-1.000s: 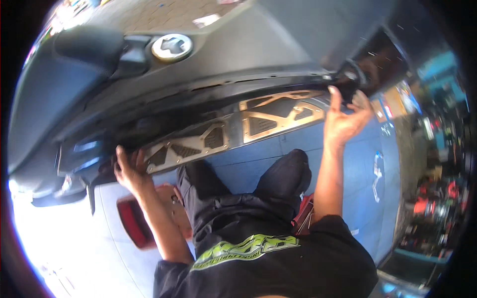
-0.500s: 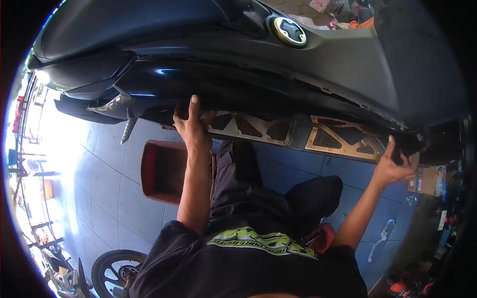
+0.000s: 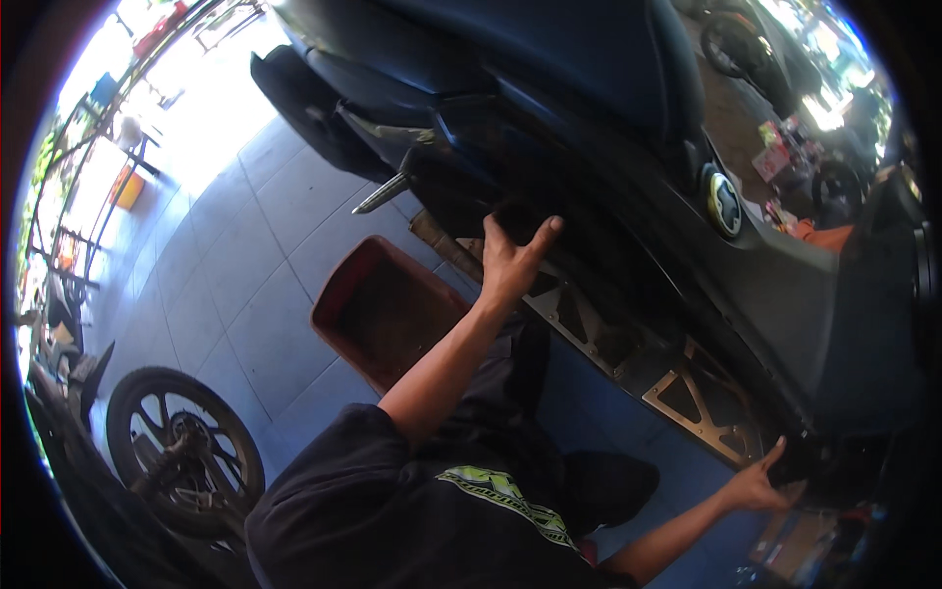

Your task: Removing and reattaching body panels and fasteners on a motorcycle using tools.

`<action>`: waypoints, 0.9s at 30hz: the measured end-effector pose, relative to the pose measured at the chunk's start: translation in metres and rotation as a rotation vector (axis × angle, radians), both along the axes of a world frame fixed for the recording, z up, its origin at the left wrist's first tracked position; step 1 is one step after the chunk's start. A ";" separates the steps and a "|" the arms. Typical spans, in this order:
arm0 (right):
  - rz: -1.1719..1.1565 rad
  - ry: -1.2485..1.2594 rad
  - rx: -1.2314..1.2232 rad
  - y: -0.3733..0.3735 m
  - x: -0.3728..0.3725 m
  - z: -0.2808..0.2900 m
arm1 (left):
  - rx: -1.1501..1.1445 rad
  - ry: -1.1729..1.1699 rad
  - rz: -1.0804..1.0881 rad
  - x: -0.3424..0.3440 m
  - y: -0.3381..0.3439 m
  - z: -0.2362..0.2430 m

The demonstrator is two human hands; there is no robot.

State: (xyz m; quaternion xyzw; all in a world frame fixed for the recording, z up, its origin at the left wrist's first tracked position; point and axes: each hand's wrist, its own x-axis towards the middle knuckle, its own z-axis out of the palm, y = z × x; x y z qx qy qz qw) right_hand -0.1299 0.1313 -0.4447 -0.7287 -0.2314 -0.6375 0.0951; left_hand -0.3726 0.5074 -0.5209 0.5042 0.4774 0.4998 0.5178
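Note:
A motor scooter [image 3: 775, 294] with dark bodywork stretches slantwise across the view. Along its lower flank runs a glossy black side panel [image 3: 599, 226]. My left hand [image 3: 512, 263] grips the lower edge of this panel towards the rear, thumb up on the outer face and the other fingers partly hidden underneath. At the panel's front end, my right hand [image 3: 760, 486] holds on with its thumb raised against it; its fingertips are in shadow. Below the panel lie metal footboard plates [image 3: 702, 407] with cut-out triangles. A silver folding footpeg [image 3: 383, 193] juts out behind my left hand.
A reddish open bin [image 3: 339, 339] stands on the tiled floor beside my left forearm. At lower left is another motorcycle's wheel [image 3: 186, 447]. A cardboard box [image 3: 800, 545] sits beyond my right hand. Across the scooter are more motorcycles and scattered packages [image 3: 773, 162].
My view has swung left and tilted, so the scooter now runs diagonally and more of the floor and the wheel shows. Both hands keep their places on the panel.

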 end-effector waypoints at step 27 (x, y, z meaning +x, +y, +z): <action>-0.040 0.235 0.284 -0.010 0.002 0.002 | 1.198 0.793 -0.280 0.083 -0.052 -0.004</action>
